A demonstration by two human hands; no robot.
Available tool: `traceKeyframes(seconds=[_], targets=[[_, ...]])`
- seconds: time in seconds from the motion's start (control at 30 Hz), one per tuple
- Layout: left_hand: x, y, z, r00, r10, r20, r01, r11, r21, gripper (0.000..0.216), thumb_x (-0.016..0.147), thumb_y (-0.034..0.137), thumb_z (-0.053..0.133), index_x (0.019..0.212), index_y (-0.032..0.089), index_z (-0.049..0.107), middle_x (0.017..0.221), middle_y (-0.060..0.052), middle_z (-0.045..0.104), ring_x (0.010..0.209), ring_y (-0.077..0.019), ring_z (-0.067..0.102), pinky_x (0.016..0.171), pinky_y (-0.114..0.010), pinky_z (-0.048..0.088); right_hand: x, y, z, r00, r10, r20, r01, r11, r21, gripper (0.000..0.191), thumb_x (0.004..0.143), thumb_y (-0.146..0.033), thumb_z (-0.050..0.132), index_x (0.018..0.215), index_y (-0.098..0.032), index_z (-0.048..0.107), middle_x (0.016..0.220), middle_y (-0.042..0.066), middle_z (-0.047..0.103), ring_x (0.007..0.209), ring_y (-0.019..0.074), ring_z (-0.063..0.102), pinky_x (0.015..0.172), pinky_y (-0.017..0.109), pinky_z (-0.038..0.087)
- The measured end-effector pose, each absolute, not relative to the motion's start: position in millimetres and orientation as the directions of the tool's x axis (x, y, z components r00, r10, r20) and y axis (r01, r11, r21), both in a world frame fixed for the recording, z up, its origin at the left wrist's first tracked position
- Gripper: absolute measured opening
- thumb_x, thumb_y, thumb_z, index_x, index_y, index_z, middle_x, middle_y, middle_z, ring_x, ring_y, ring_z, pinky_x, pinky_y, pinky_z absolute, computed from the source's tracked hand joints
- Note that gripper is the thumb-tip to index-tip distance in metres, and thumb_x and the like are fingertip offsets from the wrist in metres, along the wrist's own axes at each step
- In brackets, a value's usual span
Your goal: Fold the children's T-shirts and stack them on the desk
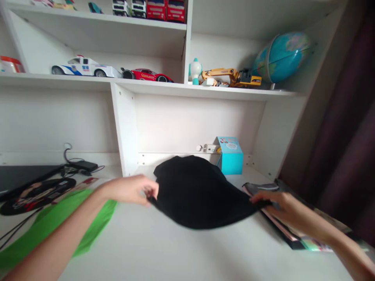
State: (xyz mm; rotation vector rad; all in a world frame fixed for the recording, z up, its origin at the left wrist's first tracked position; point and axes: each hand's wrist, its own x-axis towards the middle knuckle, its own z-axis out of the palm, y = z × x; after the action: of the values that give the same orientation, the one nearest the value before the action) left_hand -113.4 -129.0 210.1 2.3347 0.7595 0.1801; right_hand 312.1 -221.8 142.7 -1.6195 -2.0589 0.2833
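Now the soft black cloth (pixel 195 191) stretches over the white tabletop (pixel 164 253), near edge sagging: left hand (pixel 140 190) has its grip pinched tight on it, cloth toward two o'clock; right hand (pixel 274 203) pinches equally, cloth toward ten.

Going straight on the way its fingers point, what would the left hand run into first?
Most likely the black cloth, whose edge the left hand already pinches; depth beyond that is unclear.
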Motion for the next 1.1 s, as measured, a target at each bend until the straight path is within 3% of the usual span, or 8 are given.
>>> traceKeyframes(seconds=[0.1, 0.2, 0.37, 0.5, 0.73, 0.87, 0.97, 1.1], targets=[[-106.1, -126.5, 166.1, 0.837, 0.395, -0.379, 0.542, -0.504, 0.673, 0.035, 0.066, 0.039, 0.065, 0.098, 0.025, 0.065, 0.093, -0.004, 0.068, 0.087, -0.0219, 0.063, 0.077, -0.033, 0.048, 318.5, -234.1, 95.8, -0.262, 0.961, -0.085, 0.754, 0.149, -0.64, 0.027, 0.077, -0.037, 0.054, 0.103, -0.033, 0.062, 0.105, 0.005, 0.062, 0.096, 0.0223, 0.058, 0.086, 0.035, 0.044], [-84.1, -96.1, 130.9, 0.806, 0.442, -0.395, 0.59, -0.543, 0.597, 0.052, 0.07, 0.044, 0.061, 0.117, 0.024, 0.056, 0.109, -0.007, 0.063, 0.098, -0.0225, 0.059, 0.085, -0.033, 0.045, 309.2, -209.0, 76.6, -0.36, 0.921, -0.145, 0.684, 0.155, -0.713, 0.039, 0.079, -0.047, 0.05, 0.112, -0.028, 0.057, 0.113, 0.006, 0.059, 0.103, 0.0199, 0.055, 0.088, 0.03, 0.044], [-39.4, -28.3, 61.2, 0.621, 0.782, 0.053, 0.722, -0.597, 0.348, 0.059, 0.085, 0.049, 0.036, 0.135, 0.017, 0.033, 0.142, -0.011, 0.028, 0.131, -0.0237, 0.022, 0.105, -0.038, 0.021, 258.4, -125.4, 44.7, -0.168, 0.971, 0.168, 0.886, 0.224, -0.406, 0.053, 0.086, -0.044, 0.033, 0.128, -0.015, 0.043, 0.137, 0.011, 0.037, 0.127, 0.0219, 0.031, 0.104, 0.036, 0.025], [-33.8, 0.1, 12.5, 0.49, 0.87, 0.05, 0.839, -0.486, 0.245, 0.067, 0.084, 0.061, 0.024, 0.139, 0.022, 0.023, 0.146, -0.009, 0.015, 0.133, -0.0297, 0.005, 0.104, -0.052, 0.011, 237.1, -92.3, 17.1, -0.166, 0.986, -0.001, 0.95, 0.159, -0.27, 0.059, 0.087, -0.05, 0.026, 0.138, -0.021, 0.023, 0.146, 0.006, 0.014, 0.133, 0.0249, 0.007, 0.105, 0.045, 0.017], [-37.8, 5.8, -2.9, 0.493, 0.87, 0.028, 0.84, -0.484, 0.245, 0.069, 0.08, 0.069, 0.016, 0.138, 0.032, 0.02, 0.147, -0.007, 0.009, 0.133, -0.0307, 0.002, 0.103, -0.054, 0.008, 237.3, -29.4, 43.1, -0.09, 0.982, -0.168, 0.977, 0.054, -0.209, 0.05, 0.079, -0.043, 0.047, 0.124, -0.02, 0.05, 0.128, 0.012, 0.048, 0.121, 0.0303, 0.038, 0.097, 0.043, 0.031], [-34.6, 9.0, 1.0, 0.502, 0.864, 0.025, 0.825, -0.487, 0.287, 0.064, 0.08, 0.068, 0.024, 0.136, 0.036, 0.026, 0.147, -0.005, 0.012, 0.133, -0.0318, 0.004, 0.102, -0.056, 0.01, 186.4, 3.1, 27.2, 0.021, 1.0, 0.0, 0.98, -0.02, -0.199, 0.057, 0.088, -0.051, 0.021, 0.138, -0.024, 0.024, 0.145, 0.009, 0.02, 0.133, 0.0297, 0.008, 0.1, 0.054, 0.017], [-50.2, 25.1, 9.3, 0.47, 0.879, 0.077, 0.825, -0.469, 0.316, 0.05, 0.086, 0.054, 0.031, 0.129, 0.032, 0.041, 0.14, -0.005, 0.032, 0.131, -0.027, 0.022, 0.103, -0.048, 0.018, 158.5, 7.7, 1.3, 0.016, 1.0, 0.024, 0.977, -0.01, -0.212, 0.057, 0.087, -0.057, 0.02, 0.138, -0.031, 0.02, 0.147, 0.003, 0.015, 0.133, 0.0277, 0.006, 0.1, 0.054, 0.016], [-96.6, 56.1, 13.3, 0.06, 0.968, 0.242, 0.944, -0.133, 0.301, 0.042, 0.087, 0.024, 0.035, 0.128, 0.015, 0.042, 0.132, -0.013, 0.043, 0.124, -0.0218, 0.036, 0.1, -0.034, 0.029, 158.4, 6.9, -16.8, 0.01, 0.999, 0.038, 0.976, -0.002, -0.216, 0.056, 0.087, -0.057, 0.02, 0.137, -0.033, 0.022, 0.146, 0.001, 0.019, 0.133, 0.0254, 0.008, 0.102, 0.052, 0.013]])
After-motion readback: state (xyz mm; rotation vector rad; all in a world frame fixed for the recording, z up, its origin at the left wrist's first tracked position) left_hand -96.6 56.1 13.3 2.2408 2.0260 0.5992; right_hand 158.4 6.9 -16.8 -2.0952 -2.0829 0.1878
